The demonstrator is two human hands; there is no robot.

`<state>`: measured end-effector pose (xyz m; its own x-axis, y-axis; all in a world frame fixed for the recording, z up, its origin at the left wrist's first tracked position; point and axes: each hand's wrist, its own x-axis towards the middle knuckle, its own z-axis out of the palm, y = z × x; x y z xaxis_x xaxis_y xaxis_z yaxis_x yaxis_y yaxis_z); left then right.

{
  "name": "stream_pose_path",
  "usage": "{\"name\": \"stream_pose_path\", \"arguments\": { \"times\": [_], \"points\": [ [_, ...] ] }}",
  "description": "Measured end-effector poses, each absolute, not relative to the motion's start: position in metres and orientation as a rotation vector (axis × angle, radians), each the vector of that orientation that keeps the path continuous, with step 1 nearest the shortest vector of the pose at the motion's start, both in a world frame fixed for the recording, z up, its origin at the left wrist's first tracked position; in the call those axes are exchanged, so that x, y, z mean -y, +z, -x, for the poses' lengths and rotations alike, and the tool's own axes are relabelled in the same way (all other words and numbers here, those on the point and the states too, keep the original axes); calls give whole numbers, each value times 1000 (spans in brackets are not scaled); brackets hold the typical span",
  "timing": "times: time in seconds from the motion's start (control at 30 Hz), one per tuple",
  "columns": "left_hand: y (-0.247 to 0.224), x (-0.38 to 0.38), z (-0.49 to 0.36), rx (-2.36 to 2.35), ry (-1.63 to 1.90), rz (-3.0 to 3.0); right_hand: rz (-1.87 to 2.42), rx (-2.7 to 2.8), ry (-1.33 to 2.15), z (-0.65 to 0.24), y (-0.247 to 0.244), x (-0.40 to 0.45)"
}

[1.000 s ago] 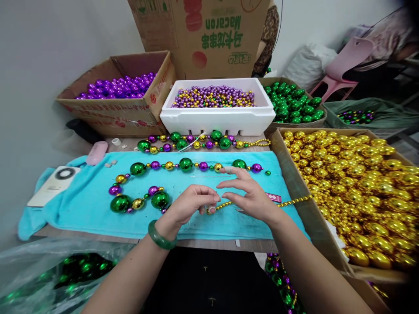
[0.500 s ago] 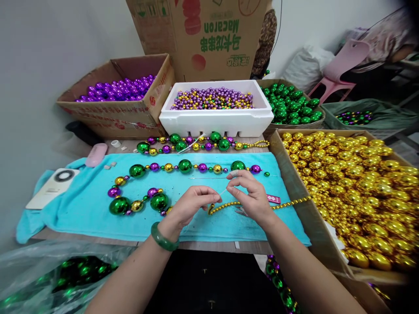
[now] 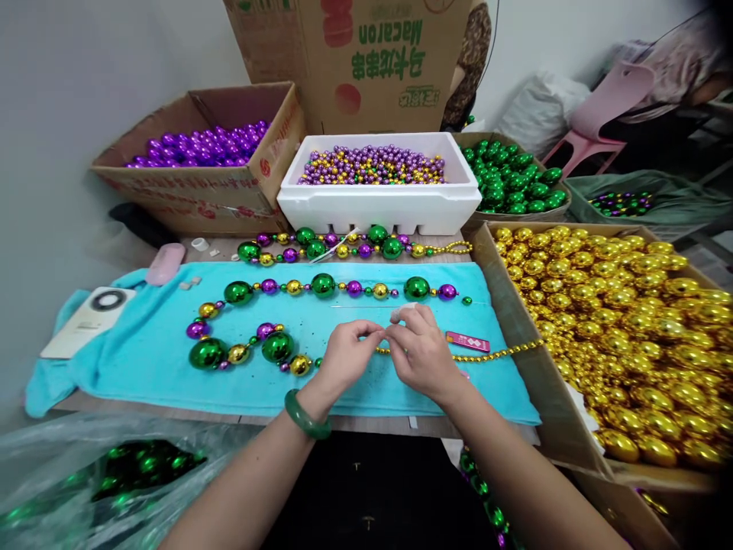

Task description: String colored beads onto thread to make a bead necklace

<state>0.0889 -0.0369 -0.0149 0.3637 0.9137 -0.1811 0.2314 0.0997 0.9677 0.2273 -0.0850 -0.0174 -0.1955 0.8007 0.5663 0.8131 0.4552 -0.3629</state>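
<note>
My left hand [image 3: 350, 353] and my right hand [image 3: 422, 351] meet over the turquoise towel [image 3: 172, 382], thumbs and fingertips pinched together. A thin white strand showed between them a moment ago; the fingers now hide most of it. A chain of small gold beads [image 3: 498, 355] emerges behind my right hand and runs to the gold bead box. Curving across the towel is a strand of green, purple and gold beads, with a large green bead [image 3: 324, 286] near its middle. A long thin needle-like line [image 3: 360, 307] lies just beyond my fingers.
A small magenta packet [image 3: 468, 341] lies right of my right hand. Behind the towel are a finished-looking bead garland [image 3: 314, 250], a white foam box [image 3: 378, 210] and a carton of purple beads [image 3: 195, 191]. A carton of gold beads [image 3: 607, 275] borders the right side.
My hands have come closer together until their fingertips touch, covering the strand. The right hand has shifted slightly left, uncovering more of the magenta packet. The view has tilted slightly.
</note>
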Motion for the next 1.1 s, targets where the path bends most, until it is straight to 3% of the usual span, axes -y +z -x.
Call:
{"name": "stream_pose_path", "arguments": {
  "times": [0.3, 0.77, 1.1],
  "points": [
    [-7, 23, -79, -1009, 360, -1418, 1367, 1852, 350, -240, -25, 78],
    [-10, 25, -73, -764, 569, -1227, 1209, 1678, 710, -240, -13, 69],
    [-11, 36, -78, -905, 937, -1682, 1173, 1332, 851, -223, -25, 74]
  ]
}}
